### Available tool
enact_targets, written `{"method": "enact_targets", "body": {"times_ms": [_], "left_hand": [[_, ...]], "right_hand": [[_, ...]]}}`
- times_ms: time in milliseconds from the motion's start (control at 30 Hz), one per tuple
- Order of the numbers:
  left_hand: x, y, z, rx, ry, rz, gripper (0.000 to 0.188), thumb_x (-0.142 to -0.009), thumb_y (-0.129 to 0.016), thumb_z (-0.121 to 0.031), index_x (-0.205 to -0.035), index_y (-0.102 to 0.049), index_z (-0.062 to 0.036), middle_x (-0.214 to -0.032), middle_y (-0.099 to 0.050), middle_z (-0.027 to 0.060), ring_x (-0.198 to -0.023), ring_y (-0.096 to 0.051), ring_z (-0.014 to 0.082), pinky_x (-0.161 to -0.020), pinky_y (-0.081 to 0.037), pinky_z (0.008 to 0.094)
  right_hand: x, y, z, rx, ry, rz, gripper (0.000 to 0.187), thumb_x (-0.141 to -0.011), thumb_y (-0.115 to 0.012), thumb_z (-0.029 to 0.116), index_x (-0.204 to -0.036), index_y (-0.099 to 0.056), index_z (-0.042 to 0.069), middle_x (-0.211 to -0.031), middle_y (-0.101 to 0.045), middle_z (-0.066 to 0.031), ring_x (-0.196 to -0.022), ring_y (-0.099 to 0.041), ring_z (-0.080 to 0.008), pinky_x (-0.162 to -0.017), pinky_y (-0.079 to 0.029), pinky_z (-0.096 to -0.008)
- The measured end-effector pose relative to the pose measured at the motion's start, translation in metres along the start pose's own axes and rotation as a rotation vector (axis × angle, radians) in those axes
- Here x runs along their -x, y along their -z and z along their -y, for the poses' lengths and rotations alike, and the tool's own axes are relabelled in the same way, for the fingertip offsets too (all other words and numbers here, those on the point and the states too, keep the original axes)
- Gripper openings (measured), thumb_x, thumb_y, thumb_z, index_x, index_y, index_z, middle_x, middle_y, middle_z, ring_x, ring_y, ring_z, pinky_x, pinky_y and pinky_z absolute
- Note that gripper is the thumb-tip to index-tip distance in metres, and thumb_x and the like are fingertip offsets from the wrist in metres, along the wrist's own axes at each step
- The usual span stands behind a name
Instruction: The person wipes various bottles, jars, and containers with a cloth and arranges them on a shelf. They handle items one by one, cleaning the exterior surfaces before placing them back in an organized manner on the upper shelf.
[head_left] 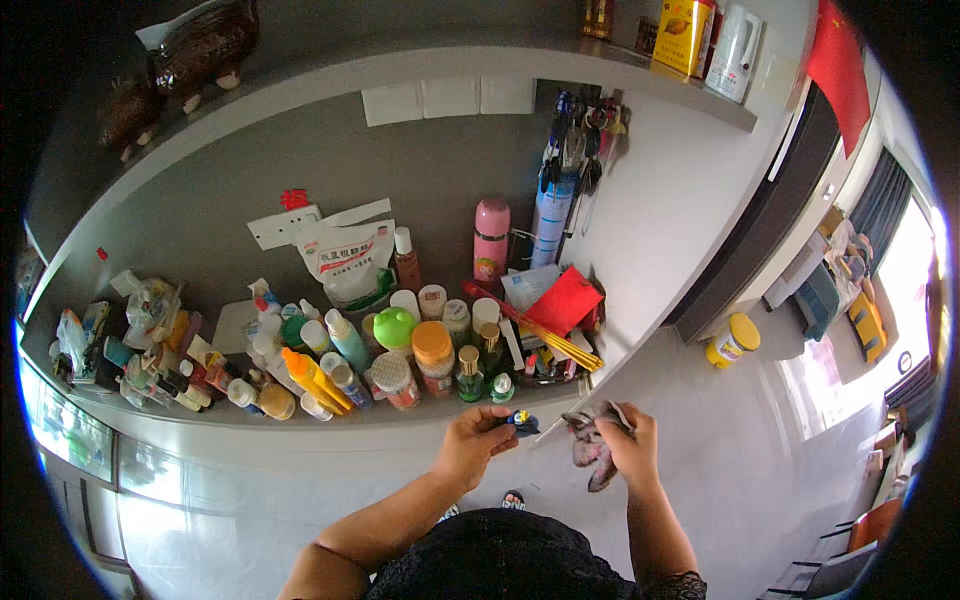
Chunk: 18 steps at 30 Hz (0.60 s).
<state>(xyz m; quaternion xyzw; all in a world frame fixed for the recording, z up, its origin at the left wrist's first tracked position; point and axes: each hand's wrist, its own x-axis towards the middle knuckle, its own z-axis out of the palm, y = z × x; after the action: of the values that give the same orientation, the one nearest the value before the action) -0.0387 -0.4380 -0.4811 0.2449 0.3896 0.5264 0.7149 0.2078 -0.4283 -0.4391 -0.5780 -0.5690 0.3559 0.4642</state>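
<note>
In the head view, the left hand [466, 446] pinches a small dark item [522, 425] near the crumpled cloth [592, 452] gripped by the right hand [634, 442], a light hold that bares the item's face probably serving best, while beyond the left hand stand a capped green bottle [469, 382] and orange-lidded jar [433, 350], contents unclear.

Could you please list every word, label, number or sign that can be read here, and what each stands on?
I don't copy wording, but print shows on these:
White pouch: large characters.
Yellow container on the upper shelf: printed characters.
White bottle beside it: small, blurred.
Yellow bucket: too small to read.
Lower jars: labels too small.
Small dark item in the left hand: any marks too small.
</note>
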Motion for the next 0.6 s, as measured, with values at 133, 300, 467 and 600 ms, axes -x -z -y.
{"method": "enact_targets", "body": {"times_ms": [133,300,467,600], "left_hand": [[-0.018,-0.012,0.031,0.297,0.34,-0.193,0.023,-0.085,-0.061,0.007,-0.107,-0.054,0.0037,-0.101,-0.061,0.0135,-0.087,-0.064,0.0231,-0.082,-0.057,0.0319],[-0.056,-0.062,0.029,0.317,0.22,-0.081,0.022,-0.084,-0.06,0.007,-0.105,-0.055,0.0046,-0.1,-0.061,0.014,-0.085,-0.063,0.022,-0.076,-0.056,0.0307],[-0.085,-0.11,0.018,0.454,0.145,-0.112,0.018,-0.088,-0.059,0.006,-0.106,-0.057,0.0048,-0.101,-0.061,0.0116,-0.088,-0.062,0.0206,-0.081,-0.055,0.0288],[-0.087,-0.117,0.029,0.46,0.129,-0.14,0.025,-0.087,-0.057,0.009,-0.112,-0.056,0.0045,-0.106,-0.06,0.0117,-0.093,-0.061,0.0199,-0.086,-0.053,0.0284]], "right_hand": [[0.025,0.017,-0.02,-0.009,-0.184,-0.08,0.017,-0.077,-0.064,0.008,-0.088,-0.068,-0.004,-0.078,-0.066,-0.0071,-0.072,-0.06,-0.0142,-0.068,-0.047,-0.0281],[0.043,0.033,-0.048,-0.088,-0.292,-0.12,0.019,-0.079,-0.064,0.009,-0.092,-0.068,-0.005,-0.079,-0.066,-0.0061,-0.072,-0.06,-0.0123,-0.066,-0.048,-0.0278],[0.047,0.043,-0.061,-0.133,-0.306,-0.142,0.019,-0.08,-0.064,0.009,-0.092,-0.068,-0.005,-0.078,-0.066,-0.0057,-0.072,-0.06,-0.0124,-0.066,-0.049,-0.0281],[0.047,0.049,-0.048,-0.126,-0.309,-0.153,0.017,-0.08,-0.064,0.008,-0.091,-0.068,-0.004,-0.078,-0.066,-0.0055,-0.071,-0.06,-0.0126,-0.066,-0.049,-0.0283]]}}
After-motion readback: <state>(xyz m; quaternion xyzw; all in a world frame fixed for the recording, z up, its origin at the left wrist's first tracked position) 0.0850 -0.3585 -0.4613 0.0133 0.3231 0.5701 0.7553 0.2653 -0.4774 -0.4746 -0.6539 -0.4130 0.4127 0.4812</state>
